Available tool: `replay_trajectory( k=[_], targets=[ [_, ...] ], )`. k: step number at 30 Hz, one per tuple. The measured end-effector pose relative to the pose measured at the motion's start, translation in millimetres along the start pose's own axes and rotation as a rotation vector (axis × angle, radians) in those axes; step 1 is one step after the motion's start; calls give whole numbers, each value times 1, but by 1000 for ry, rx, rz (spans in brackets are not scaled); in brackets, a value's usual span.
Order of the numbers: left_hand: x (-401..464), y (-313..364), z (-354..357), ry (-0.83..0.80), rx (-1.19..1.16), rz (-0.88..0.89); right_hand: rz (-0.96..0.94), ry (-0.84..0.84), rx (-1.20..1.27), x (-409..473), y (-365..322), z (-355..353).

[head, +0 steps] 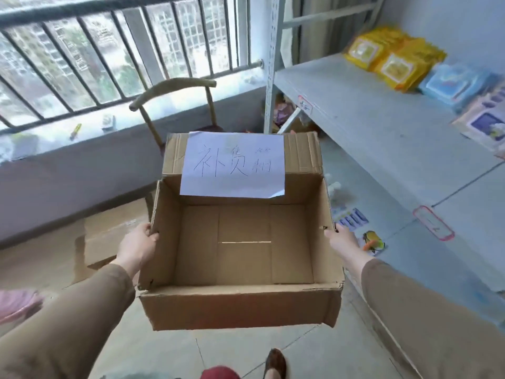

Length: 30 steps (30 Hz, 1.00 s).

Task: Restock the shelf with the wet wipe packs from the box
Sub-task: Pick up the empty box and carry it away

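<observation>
I hold an open cardboard box (240,305) in the air in front of me; nothing lies inside it. A white paper sheet with handwriting (233,164) is stuck on its far flap. My left hand (139,246) grips the box's left wall, fingers curled over the rim. My right hand (343,239) holds the right wall from outside, fingertips at the rim. On the grey shelf (369,119) to my right lie yellow wet wipe packs (393,60), a blue pack (453,84) and further packs at the right edge.
A wooden chair (177,105) stands beyond the box, under a railed window (109,50). Another cardboard box (109,236) sits on the floor at the left. Small items (373,240) lie on a lower shelf level. My shoe (274,363) shows below.
</observation>
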<state>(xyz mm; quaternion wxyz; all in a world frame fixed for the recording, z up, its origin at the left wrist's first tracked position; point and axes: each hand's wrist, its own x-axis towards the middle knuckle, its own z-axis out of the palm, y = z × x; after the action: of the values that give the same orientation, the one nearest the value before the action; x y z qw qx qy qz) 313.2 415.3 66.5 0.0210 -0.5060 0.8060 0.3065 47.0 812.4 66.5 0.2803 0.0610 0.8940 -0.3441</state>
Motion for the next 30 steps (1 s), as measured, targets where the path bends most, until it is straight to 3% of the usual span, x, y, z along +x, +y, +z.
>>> replay_trajectory(
  k=[8,15,24,30],
  targets=[
    [136,2,-54,85,0,-93,-164,-58,41,112,-183,58],
    [268,14,-83,79,-96,-113,-153,-23,68,203,-306,111],
    [402,44,-87,109,-190,-156,-163,-17,77,323,-414,157],
    [474,56,-65,76,-185,-216,-109,-67,137,401,-447,190]
  ],
)
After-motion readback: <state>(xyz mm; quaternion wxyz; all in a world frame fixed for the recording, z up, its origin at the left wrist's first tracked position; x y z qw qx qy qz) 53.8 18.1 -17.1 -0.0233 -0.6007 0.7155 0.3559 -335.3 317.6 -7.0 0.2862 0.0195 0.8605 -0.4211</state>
